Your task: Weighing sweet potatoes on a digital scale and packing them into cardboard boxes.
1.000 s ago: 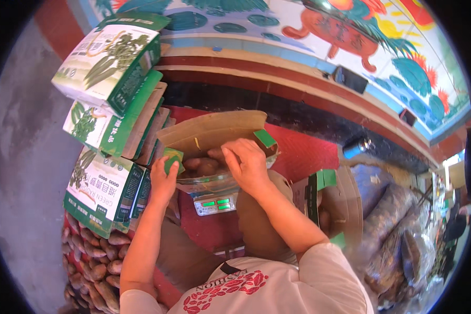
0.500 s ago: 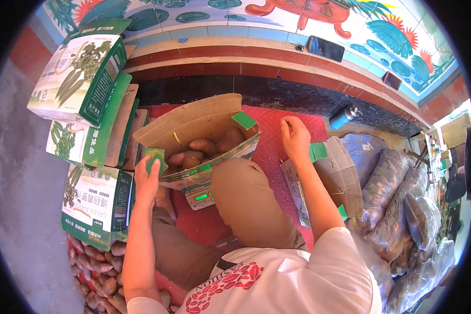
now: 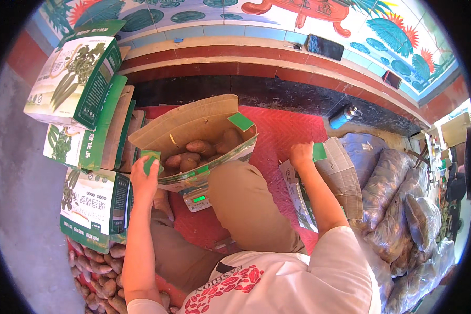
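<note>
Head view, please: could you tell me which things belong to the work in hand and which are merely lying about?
In hand: left hand on open carton of sweet potatoes, scale; right hand on flat carton.

Lying about: stacked boxes, phone, flask, bagged sacks.

One view only — head-worn fisheye, looking steeply down from above the person's chest and lap. Near edge: white shirt [image 3: 277, 282] and both forearms rising from below. Far edge: painted wall [image 3: 277, 21] and red ledge. Left rim takes in stacked boxes [image 3: 83, 157], right rim bagged goods [image 3: 403, 209] — edges bend.
</note>
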`<state>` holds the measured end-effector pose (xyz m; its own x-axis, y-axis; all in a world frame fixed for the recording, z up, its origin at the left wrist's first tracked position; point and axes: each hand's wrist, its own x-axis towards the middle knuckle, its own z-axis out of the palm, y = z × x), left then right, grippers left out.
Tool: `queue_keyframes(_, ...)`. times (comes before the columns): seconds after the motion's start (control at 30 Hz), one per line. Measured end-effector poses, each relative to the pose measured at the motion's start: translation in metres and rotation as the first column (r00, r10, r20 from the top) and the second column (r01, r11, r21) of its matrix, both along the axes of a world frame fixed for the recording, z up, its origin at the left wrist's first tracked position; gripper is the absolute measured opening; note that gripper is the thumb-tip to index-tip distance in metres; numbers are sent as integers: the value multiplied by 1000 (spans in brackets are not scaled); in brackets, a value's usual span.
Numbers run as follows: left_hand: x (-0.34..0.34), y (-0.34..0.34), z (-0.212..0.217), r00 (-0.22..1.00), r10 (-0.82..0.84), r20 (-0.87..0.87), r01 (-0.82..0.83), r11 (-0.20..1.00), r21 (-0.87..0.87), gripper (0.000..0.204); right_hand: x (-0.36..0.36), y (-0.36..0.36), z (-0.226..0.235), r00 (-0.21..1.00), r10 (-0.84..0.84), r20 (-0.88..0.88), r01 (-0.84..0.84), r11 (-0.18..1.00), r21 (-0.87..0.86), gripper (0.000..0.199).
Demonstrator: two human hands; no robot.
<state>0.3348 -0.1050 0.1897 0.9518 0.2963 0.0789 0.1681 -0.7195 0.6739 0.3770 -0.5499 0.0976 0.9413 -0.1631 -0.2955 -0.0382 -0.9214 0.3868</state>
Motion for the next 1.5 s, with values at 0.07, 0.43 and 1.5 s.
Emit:
queue_keyframes(0.07,-1,0,-1,999,-35,29,34,999,20,44,2,8,4,997,53,-61,-56,998,-36,25)
queue_keyframes(0.43,-4,-17,3,996,-82,-25,86,959,270,41,25,38,-48,959,21,-281,-27,999,-19,37)
queue_keyframes(1.5,-19,-37,36,957,-135,-258,208,937,282,45,30,5,-114,970,-60,-235,20,985,-171,39)
